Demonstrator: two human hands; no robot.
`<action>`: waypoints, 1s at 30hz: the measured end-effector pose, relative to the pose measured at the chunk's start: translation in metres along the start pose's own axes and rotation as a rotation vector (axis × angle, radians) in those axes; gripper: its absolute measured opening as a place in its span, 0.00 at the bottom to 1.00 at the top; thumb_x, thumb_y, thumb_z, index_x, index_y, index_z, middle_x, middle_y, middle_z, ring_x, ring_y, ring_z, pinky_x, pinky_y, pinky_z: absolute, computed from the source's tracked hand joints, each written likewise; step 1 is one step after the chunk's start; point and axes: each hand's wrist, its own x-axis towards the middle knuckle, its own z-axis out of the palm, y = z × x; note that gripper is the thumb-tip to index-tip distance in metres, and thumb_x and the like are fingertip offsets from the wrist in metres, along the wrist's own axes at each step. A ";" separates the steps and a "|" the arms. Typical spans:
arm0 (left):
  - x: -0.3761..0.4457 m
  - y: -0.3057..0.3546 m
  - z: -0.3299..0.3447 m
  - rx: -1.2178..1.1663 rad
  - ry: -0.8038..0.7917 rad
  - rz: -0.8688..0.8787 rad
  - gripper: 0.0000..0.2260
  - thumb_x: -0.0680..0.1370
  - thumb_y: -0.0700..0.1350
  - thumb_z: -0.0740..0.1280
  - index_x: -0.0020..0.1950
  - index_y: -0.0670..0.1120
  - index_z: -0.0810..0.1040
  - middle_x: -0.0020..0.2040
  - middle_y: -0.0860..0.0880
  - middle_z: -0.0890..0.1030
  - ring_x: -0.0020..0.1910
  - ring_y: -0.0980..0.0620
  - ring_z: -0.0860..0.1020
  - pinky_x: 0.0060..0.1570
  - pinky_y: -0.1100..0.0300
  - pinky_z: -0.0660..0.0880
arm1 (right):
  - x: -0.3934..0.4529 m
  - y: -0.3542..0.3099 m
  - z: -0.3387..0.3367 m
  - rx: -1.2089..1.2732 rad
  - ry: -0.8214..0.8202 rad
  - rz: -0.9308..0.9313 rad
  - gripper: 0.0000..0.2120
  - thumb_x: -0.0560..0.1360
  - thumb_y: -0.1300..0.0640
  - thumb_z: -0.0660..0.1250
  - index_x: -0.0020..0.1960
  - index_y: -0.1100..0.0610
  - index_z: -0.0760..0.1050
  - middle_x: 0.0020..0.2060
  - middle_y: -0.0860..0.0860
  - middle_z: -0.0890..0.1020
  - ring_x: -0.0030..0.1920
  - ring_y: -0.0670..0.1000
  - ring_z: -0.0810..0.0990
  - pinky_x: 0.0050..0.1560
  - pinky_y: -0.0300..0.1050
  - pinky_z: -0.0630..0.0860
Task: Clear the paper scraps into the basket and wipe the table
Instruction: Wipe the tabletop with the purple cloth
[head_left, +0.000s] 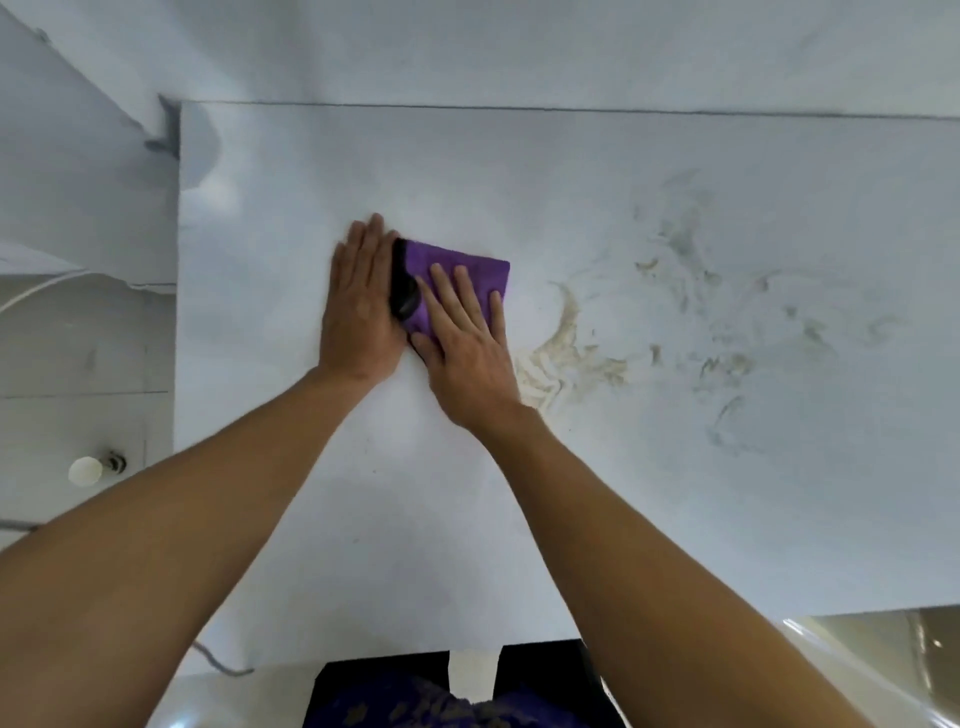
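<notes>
While both arms reach forward, left hand (358, 312) flat on table (675, 467), right hand (467, 343) fingers spread on purple cloth (467, 262).

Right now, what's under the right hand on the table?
The right hand lies flat on a purple cloth spread on the white table. The left hand rests beside it. Whatever lies beneath the cloth is hidden.
</notes>
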 end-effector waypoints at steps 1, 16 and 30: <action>-0.001 -0.001 0.001 0.018 0.007 0.020 0.24 0.83 0.43 0.58 0.77 0.35 0.62 0.78 0.37 0.62 0.79 0.39 0.58 0.78 0.44 0.54 | -0.001 0.012 -0.001 -0.052 0.005 -0.049 0.26 0.85 0.48 0.52 0.80 0.50 0.53 0.80 0.47 0.55 0.80 0.48 0.46 0.80 0.55 0.43; 0.000 0.001 0.003 0.097 -0.003 -0.108 0.26 0.82 0.42 0.55 0.79 0.35 0.56 0.80 0.38 0.57 0.81 0.42 0.53 0.79 0.47 0.50 | 0.041 0.022 -0.006 -0.137 -0.011 -0.175 0.28 0.83 0.48 0.55 0.81 0.49 0.54 0.81 0.50 0.53 0.81 0.51 0.45 0.80 0.53 0.42; 0.003 0.005 0.001 0.119 0.007 -0.076 0.23 0.84 0.41 0.52 0.79 0.36 0.59 0.80 0.39 0.59 0.80 0.42 0.56 0.78 0.43 0.55 | 0.074 0.032 -0.026 -0.115 0.048 -0.129 0.27 0.79 0.56 0.60 0.78 0.51 0.62 0.79 0.52 0.60 0.80 0.56 0.52 0.79 0.60 0.47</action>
